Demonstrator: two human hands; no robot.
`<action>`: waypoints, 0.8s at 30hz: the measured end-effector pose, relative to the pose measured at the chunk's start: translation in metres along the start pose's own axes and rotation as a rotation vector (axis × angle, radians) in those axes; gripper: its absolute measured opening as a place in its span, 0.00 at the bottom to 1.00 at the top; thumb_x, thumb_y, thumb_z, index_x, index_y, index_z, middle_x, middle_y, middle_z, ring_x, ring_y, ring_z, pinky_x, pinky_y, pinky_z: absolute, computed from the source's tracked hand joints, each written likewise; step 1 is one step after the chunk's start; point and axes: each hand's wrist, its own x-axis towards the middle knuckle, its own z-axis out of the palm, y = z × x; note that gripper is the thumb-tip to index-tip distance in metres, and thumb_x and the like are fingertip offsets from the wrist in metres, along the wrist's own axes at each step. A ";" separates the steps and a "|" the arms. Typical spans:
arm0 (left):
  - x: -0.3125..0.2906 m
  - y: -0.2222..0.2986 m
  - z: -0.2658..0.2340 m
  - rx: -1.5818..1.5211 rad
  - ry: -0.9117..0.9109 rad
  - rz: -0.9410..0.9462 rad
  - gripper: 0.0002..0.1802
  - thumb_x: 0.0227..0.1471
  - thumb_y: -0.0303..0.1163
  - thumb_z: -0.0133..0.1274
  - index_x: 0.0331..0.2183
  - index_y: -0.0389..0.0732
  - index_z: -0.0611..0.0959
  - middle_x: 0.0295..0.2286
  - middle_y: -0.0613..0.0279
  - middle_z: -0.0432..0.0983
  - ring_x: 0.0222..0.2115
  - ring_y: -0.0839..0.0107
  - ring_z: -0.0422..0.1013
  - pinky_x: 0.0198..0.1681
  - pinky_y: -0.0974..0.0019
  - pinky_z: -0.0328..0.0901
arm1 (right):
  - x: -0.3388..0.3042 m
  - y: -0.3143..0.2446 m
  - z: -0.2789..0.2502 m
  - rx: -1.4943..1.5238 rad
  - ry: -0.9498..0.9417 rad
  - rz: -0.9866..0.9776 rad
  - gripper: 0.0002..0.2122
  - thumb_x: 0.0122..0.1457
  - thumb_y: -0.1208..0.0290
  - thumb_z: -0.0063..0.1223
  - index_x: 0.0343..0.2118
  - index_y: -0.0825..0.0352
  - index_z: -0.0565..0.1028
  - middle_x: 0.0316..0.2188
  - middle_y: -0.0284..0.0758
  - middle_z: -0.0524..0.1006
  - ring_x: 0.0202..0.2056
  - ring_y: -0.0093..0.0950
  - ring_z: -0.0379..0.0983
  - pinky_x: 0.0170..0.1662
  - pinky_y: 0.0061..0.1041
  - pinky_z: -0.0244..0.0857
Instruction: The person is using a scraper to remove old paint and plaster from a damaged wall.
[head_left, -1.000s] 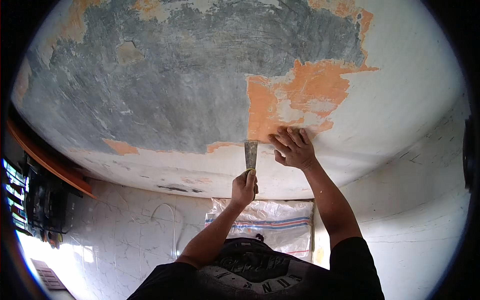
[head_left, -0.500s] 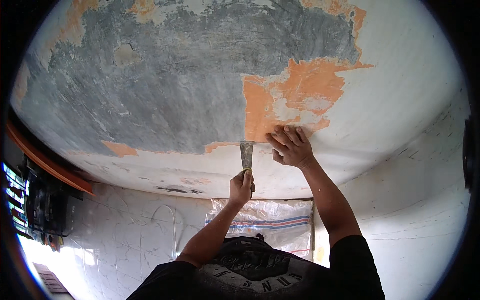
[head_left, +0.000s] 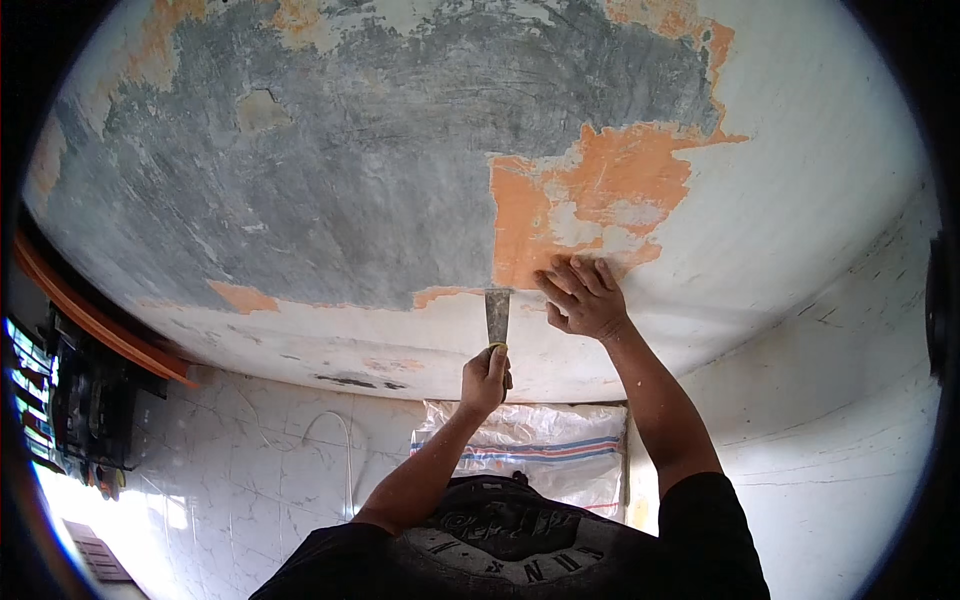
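Wall (head_left: 800,170): broad gray area (head_left: 330,200) left, smaller orange patch (head_left: 620,180) right. Right hand (head_left: 590,302) at the patch's near edge, fingers apart; left hand (head_left: 485,380), grip clamped on scraper (head_left: 497,318), blade at patch's near-left corner.

One scraper (head_left: 497,318) is seen. Two hands are counted: one left hand (head_left: 485,380) at the scraper's lower end and one right hand (head_left: 590,302) to the scraper's right. Below the scraper, two forearms (head_left: 660,410), two sleeves (head_left: 705,515), one shirt (head_left: 490,565) and one striped plastic sheet (head_left: 570,427) are shown. One cable (head_left: 349,450) is noted below and left of the scraper, one orange board (head_left: 100,328) far to its left, and one large grey patch (head_left: 350,190) above and left.
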 end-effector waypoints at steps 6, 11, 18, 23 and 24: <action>0.013 0.060 0.014 -0.064 -0.027 0.046 0.21 0.66 0.42 0.44 0.25 0.37 0.73 0.16 0.69 0.65 0.13 0.80 0.63 0.17 0.72 0.60 | -0.004 0.004 0.004 0.011 0.005 -0.001 0.26 0.57 0.58 0.44 0.61 0.46 0.67 0.65 0.26 0.60 0.69 0.29 0.45 0.71 0.41 0.30; 0.013 0.057 0.014 -0.004 -0.012 0.124 0.23 0.66 0.45 0.42 0.26 0.38 0.73 0.17 0.68 0.65 0.13 0.78 0.65 0.17 0.72 0.61 | -0.003 0.004 0.001 -0.001 -0.001 -0.007 0.26 0.56 0.57 0.44 0.61 0.46 0.68 0.66 0.27 0.60 0.69 0.29 0.45 0.71 0.42 0.30; 0.000 0.014 0.005 -0.060 0.013 -0.021 0.20 0.65 0.40 0.45 0.26 0.36 0.74 0.16 0.69 0.66 0.14 0.81 0.64 0.17 0.73 0.60 | -0.003 0.001 0.001 -0.004 0.014 -0.011 0.27 0.56 0.57 0.44 0.61 0.46 0.67 0.66 0.26 0.59 0.69 0.29 0.45 0.71 0.41 0.31; 0.007 0.070 0.015 -0.049 -0.008 0.009 0.20 0.65 0.40 0.45 0.26 0.36 0.74 0.16 0.69 0.65 0.14 0.81 0.64 0.17 0.73 0.59 | -0.005 0.002 0.004 -0.024 0.005 -0.003 0.26 0.56 0.57 0.45 0.60 0.45 0.67 0.65 0.25 0.60 0.68 0.28 0.46 0.70 0.41 0.32; 0.012 0.079 0.016 -0.059 -0.024 0.059 0.20 0.65 0.40 0.45 0.26 0.36 0.74 0.16 0.70 0.65 0.14 0.81 0.64 0.17 0.73 0.59 | -0.005 0.004 0.003 -0.033 0.003 -0.007 0.26 0.56 0.57 0.45 0.60 0.45 0.68 0.65 0.25 0.61 0.68 0.28 0.47 0.70 0.40 0.32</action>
